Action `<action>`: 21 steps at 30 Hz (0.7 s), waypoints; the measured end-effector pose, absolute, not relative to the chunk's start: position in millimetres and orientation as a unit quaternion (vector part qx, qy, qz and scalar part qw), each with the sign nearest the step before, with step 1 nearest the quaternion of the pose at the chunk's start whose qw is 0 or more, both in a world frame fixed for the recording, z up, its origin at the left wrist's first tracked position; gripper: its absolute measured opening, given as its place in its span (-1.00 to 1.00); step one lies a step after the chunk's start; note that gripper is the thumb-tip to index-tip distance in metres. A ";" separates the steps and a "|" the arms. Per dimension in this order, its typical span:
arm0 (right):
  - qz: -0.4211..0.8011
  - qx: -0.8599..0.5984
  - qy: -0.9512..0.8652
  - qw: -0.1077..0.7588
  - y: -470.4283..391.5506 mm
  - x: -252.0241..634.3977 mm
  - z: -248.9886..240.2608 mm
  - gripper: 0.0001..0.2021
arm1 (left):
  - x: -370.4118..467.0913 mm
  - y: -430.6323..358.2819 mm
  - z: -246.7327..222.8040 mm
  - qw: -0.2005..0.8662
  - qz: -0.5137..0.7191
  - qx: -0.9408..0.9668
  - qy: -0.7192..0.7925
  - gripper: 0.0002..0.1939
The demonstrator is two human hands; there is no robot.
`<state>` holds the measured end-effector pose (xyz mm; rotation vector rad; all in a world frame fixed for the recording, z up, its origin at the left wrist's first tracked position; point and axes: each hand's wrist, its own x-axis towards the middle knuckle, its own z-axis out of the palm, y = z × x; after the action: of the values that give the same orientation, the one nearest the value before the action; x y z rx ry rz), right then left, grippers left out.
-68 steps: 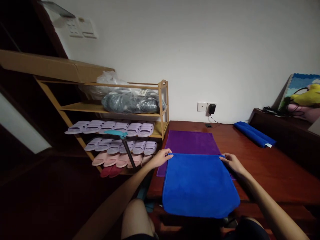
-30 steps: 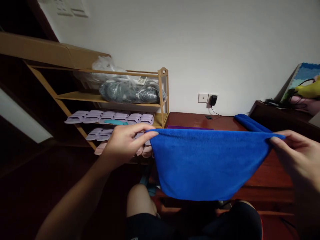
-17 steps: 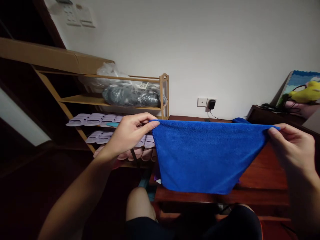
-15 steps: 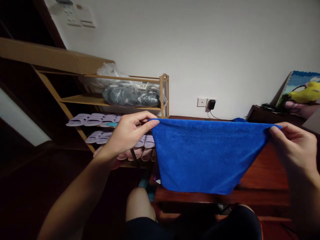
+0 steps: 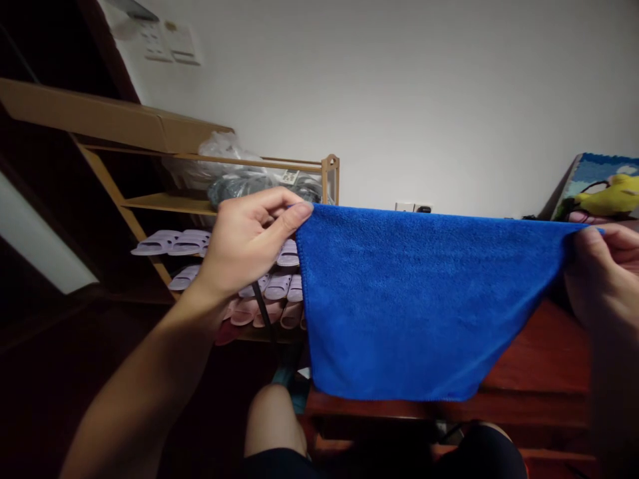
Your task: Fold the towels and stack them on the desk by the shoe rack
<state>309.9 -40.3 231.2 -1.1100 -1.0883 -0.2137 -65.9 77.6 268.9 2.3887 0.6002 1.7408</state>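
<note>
A blue cloth (image 5: 419, 299) with a stitched edge hangs spread between my hands, its top edge pulled almost straight. My left hand (image 5: 254, 239) pinches the upper left corner between thumb and fingers. At the upper right corner, my right hand (image 5: 609, 266) grips the cloth the same way, partly cut off by the frame's edge. The cloth's lower edge hangs in front of the dark red wooden table (image 5: 544, 359) and hides much of it.
To the left stands a wooden shoe rack (image 5: 331, 179) with lilac slippers (image 5: 157, 243), pink slippers (image 5: 244, 313) and a plastic-wrapped bundle (image 5: 239, 186). A long cardboard box (image 5: 124, 126) lies on top. A yellow plush toy (image 5: 612, 194) sits at the far right, by a wall socket (image 5: 403, 207).
Both hands have lifted the cloth higher and nearer to me, and my right hand has moved outward. The cloth now covers more of the view, including most of the wall socket.
</note>
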 end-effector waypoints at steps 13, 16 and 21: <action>0.067 -0.597 -0.549 0.581 67.5 342.3 171.9 -0.49 | -43.3 196.5 200.4 0.235 0.438 0.820 0.284 -0.60; 0.095 -0.618 -0.557 0.547 113.4 351.3 139.0 -0.43 | -23.7 241.5 161.2 0.252 0.417 0.807 0.334 -0.56; 0.103 -0.684 -0.545 0.474 168.1 357.2 79.0 -0.46 | 4.3 285.2 92.9 0.242 0.384 0.793 0.407 -0.56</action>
<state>357.2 168.1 79.0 -1.6723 -1.3337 0.2520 4.3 285.2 92.9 2.1666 1.1115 1.0509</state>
